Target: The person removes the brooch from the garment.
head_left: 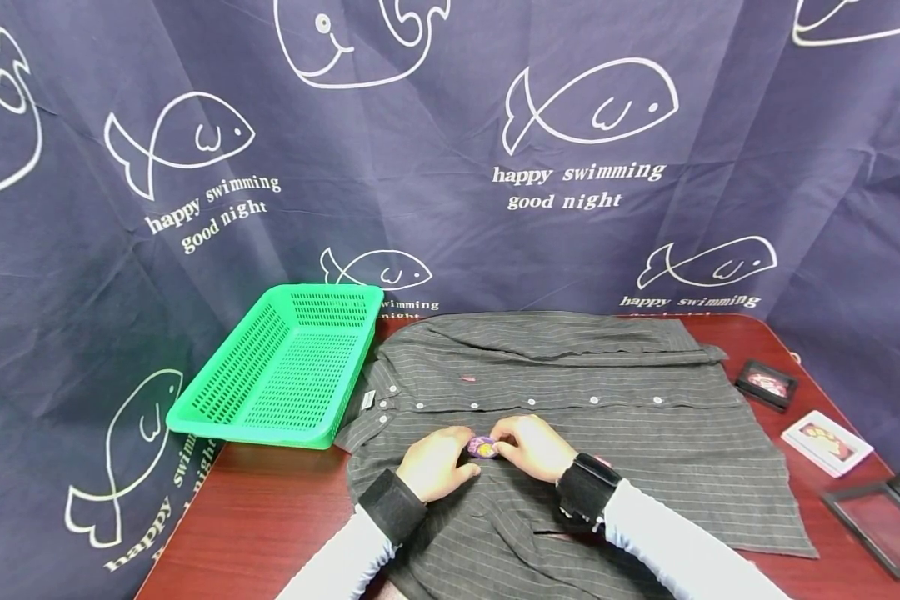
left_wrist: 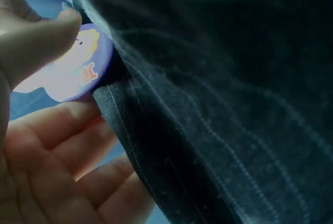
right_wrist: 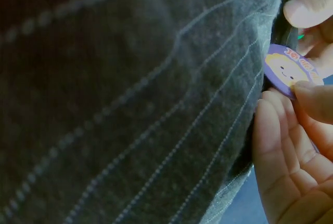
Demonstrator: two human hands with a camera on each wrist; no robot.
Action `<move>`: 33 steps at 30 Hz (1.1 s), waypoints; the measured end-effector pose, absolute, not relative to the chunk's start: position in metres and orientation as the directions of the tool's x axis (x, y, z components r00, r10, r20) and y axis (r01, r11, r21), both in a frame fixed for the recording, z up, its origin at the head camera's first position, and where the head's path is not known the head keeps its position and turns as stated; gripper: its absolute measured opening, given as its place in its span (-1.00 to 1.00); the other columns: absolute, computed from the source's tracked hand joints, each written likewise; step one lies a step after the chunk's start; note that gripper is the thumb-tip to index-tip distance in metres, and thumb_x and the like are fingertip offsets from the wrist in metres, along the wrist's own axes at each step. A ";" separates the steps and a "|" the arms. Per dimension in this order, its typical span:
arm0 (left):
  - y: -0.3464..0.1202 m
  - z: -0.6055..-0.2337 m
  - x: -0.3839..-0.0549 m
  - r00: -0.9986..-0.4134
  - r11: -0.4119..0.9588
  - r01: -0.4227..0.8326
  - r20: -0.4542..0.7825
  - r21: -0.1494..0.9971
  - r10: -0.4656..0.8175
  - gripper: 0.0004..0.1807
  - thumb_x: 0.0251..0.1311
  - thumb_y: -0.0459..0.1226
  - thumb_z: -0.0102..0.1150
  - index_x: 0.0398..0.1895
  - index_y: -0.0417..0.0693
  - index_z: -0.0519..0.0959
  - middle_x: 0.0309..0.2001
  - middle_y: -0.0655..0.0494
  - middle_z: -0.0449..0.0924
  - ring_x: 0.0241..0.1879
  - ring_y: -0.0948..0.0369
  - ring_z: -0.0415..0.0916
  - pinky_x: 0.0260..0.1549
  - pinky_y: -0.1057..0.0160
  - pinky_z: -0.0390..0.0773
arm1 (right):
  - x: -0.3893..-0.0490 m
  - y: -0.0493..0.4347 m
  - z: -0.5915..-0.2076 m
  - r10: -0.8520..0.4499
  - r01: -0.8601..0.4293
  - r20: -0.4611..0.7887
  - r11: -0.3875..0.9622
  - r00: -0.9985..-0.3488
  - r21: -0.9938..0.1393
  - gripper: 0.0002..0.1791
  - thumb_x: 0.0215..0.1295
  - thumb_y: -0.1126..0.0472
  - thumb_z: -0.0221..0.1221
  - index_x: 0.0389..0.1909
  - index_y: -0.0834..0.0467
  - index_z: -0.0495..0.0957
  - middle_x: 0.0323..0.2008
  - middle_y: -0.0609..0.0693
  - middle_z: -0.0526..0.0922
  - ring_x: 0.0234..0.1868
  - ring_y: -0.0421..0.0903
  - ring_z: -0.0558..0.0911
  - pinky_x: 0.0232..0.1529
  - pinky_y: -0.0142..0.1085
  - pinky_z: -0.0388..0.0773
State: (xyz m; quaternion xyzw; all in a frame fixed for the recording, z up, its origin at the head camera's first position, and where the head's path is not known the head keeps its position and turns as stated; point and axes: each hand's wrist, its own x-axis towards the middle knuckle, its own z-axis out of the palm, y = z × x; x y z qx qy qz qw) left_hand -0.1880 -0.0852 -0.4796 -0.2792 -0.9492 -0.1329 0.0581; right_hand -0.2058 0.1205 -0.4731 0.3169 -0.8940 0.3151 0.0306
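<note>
A round purple badge (head_left: 483, 447) with a yellow smiling cartoon face lies between both hands, over a dark grey pinstriped shirt (head_left: 495, 375) spread on the table. Thumb and fingers of my right hand (head_left: 537, 448) pinch the badge (right_wrist: 286, 70) at its edge. My left hand (head_left: 435, 462) is at the opposite edge, its fingers beside and partly behind the badge. The left thumb (right_wrist: 307, 10) stands apart from the badge in the right wrist view, and overlaps it in the left wrist view. The back of the badge is hidden.
A green plastic basket (head_left: 360, 358) stands at the back left, close to the shirt collar. On the right side of the reddish table (head_left: 270, 517) lie a small black case (head_left: 757, 396), a white-framed box (head_left: 806, 437) and an opened dark-framed case (head_left: 843, 500). A blue fish-print curtain (head_left: 450, 200) hangs behind.
</note>
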 end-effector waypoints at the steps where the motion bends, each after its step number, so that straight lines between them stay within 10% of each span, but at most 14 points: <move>1: -0.086 -0.479 -0.188 -0.841 0.811 0.541 0.166 0.221 0.516 -0.57 0.09 -0.08 0.35 0.01 -0.06 0.61 0.04 0.06 0.65 0.04 0.15 0.62 -0.01 0.16 0.60 | -0.206 0.120 -0.473 -0.547 -0.586 0.254 0.600 -0.797 -0.544 -0.94 0.13 0.34 0.27 -0.45 0.11 0.65 -0.51 -0.18 0.65 -0.48 -0.42 0.45 -0.42 -0.44 0.43; 33: -0.083 -0.478 -0.188 -0.879 0.868 0.465 -0.023 0.175 0.475 -0.30 0.02 0.03 0.37 0.21 -0.12 0.51 0.29 -0.04 0.49 0.27 -0.03 0.46 0.15 0.02 0.53 | -0.218 0.119 -0.479 -0.558 -0.461 0.112 0.537 -0.822 -0.706 -0.90 0.14 0.43 0.16 -0.44 0.27 0.64 -0.61 -0.04 0.64 -0.59 -0.43 0.44 -0.54 -0.52 0.42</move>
